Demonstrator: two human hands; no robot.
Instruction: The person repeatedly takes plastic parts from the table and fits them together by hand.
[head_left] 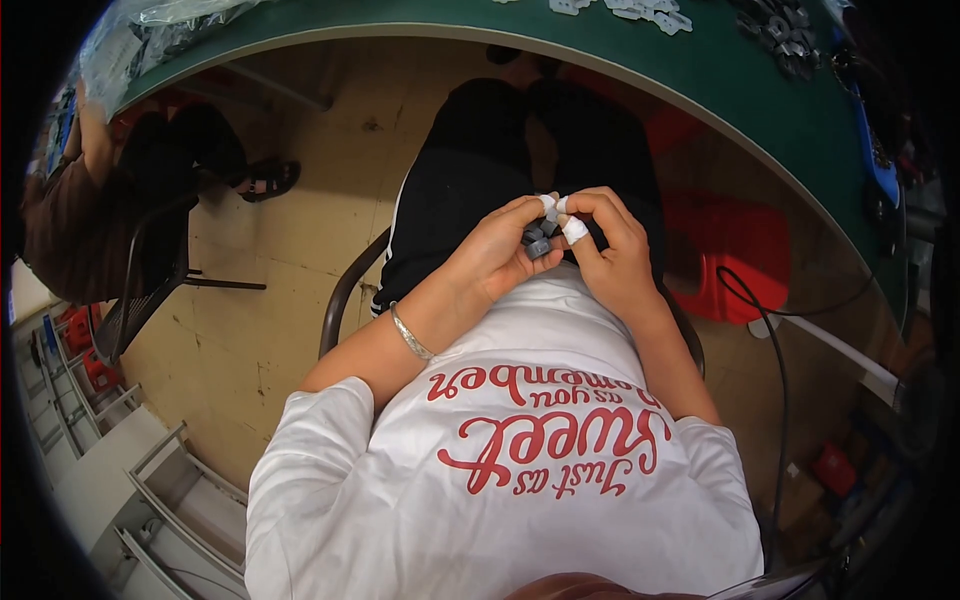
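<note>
Above my lap, my two hands meet at the fingertips, which are wrapped in white tape. My left hand (497,252) is curled round several small grey plastic parts (538,242), cupped in its palm and fingers. Its thumb and forefinger reach up to a pinch. From the other side, my right hand (618,252) closes its taped thumb and fingertips on a small grey part (550,218) between the hands. The fingers partly cover this part, so its exact shape is hidden.
Ahead curves a green-topped table (420,14), with white plastic pieces (655,12) and dark small parts (778,32) on it. A red stool (740,255) and a black cable (782,420) are at right. Another person (75,225) sits at left near drawers (190,490).
</note>
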